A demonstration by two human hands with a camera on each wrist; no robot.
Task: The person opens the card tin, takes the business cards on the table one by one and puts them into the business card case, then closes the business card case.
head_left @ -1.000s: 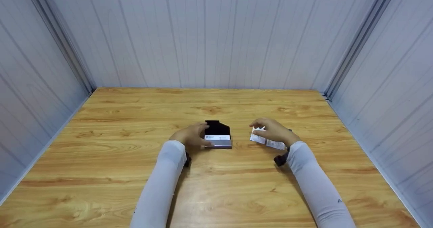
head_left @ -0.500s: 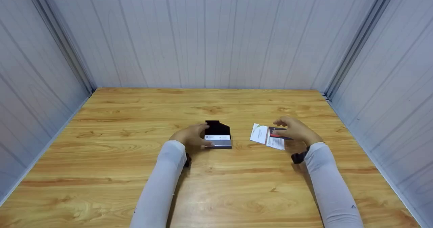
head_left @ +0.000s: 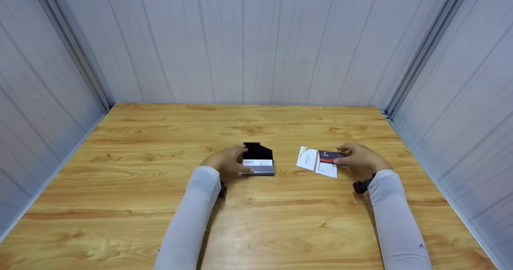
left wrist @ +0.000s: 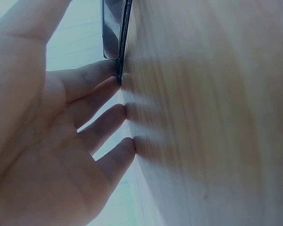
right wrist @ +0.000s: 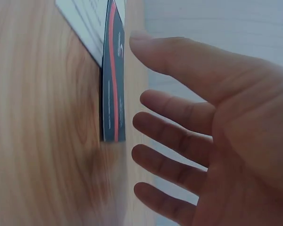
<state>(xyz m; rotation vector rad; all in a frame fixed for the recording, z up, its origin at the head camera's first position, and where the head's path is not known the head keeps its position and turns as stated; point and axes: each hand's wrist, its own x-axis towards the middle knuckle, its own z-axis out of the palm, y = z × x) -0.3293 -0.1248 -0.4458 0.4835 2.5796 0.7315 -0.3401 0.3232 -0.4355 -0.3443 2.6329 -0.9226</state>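
Observation:
A card case point(head_left: 258, 169) lies with its black lid raised at the middle of the table, a white card point(head_left: 257, 162) inside it. My left hand point(head_left: 226, 159) holds the case's left end, thumb at the near side and index finger at the far side. In the left wrist view, the other fingertips rest on the wood beside the case point(left wrist: 114, 28). My right hand point(head_left: 362, 158) hovers over the right end of a dark business card with a red stripe point(head_left: 327, 156). Its fingers point(right wrist: 170, 125) are spread and relaxed, with nothing between them and the thumb.
Two white business cards, the left one point(head_left: 307, 158) and the right one point(head_left: 326, 170), lie beside and partly under the dark card. The wood-grain table point(head_left: 256, 222) is bounded by pale panel walls point(head_left: 256, 41) at the back and both sides.
My right hand has moved to the right, off the white cards, bringing the dark card into view. The left hand and the card case have stayed in place.

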